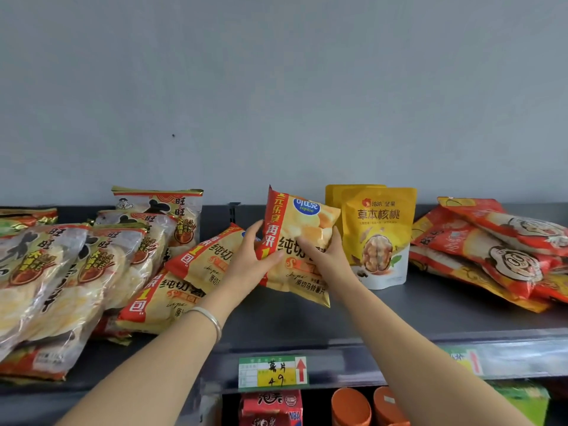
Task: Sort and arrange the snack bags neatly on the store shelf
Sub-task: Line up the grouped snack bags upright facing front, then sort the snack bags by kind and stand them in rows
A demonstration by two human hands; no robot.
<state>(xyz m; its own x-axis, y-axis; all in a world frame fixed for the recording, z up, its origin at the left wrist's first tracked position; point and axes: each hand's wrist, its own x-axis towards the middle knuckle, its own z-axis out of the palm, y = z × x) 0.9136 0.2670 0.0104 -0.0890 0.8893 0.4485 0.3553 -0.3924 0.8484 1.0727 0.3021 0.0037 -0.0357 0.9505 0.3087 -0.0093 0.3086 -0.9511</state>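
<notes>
The left hand (249, 259) and right hand (327, 256) both grip one yellow chip bag (302, 229), fingers curled onto its front from either side, keeping it upright over the dark shelf (399, 309). Just to its left, two more chip bags (196, 262) lie slanted against a pile of rice cracker bags (61, 272). Yellow walnut pouches (379, 238) stand close on its right, with red snack bags (491, 250) heaped beyond. The held bag sits between the hands at mid-shelf, above the price tag (272, 372).

Your single head camera looks forward and slightly down at the shelf (405, 312) from close before its front edge, with the wall (276, 87) behind it.
</notes>
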